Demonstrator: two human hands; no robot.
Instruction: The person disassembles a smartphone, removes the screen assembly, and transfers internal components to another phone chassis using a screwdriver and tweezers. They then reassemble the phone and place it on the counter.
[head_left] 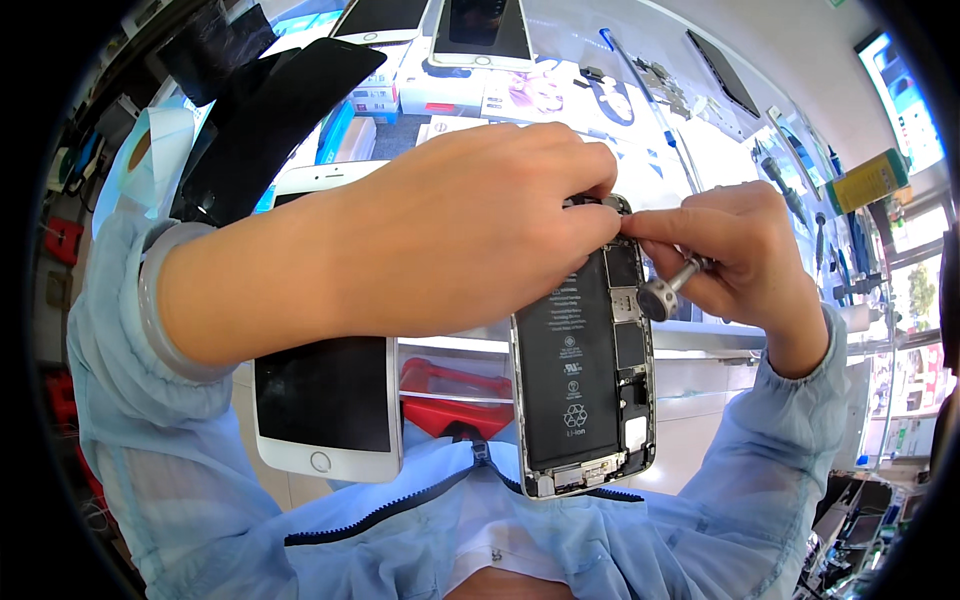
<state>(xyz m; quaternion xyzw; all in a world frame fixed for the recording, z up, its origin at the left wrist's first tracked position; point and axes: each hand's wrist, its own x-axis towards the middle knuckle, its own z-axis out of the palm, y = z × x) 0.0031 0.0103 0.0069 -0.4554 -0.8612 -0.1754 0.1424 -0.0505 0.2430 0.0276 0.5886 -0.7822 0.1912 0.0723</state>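
Observation:
An opened phone [568, 375] lies upright in view, its black battery, circuit boards and metal frame bare. My left hand [510, 205] reaches across its upper end, fingers curled in and thumb tip at the top edge. Whatever those fingers pinch is hidden. At the phone's upper right corner, the fingertips of my right hand [740, 245] come close to the left thumb. A slim screwdriver with a round silver knob [657, 298] is tucked in the right hand, knob end toward me. Under my left forearm lies a white-framed phone front [325, 405] with a dark screen and round home button.
Further off on the glass counter are two white phones [482, 35] [385, 18], a large black panel [285, 125], a blue-tipped rod [640, 80] and small metal parts [665, 85]. A yellow-green bottle [868, 182] stands right. A red object [450, 395] shows below the counter edge.

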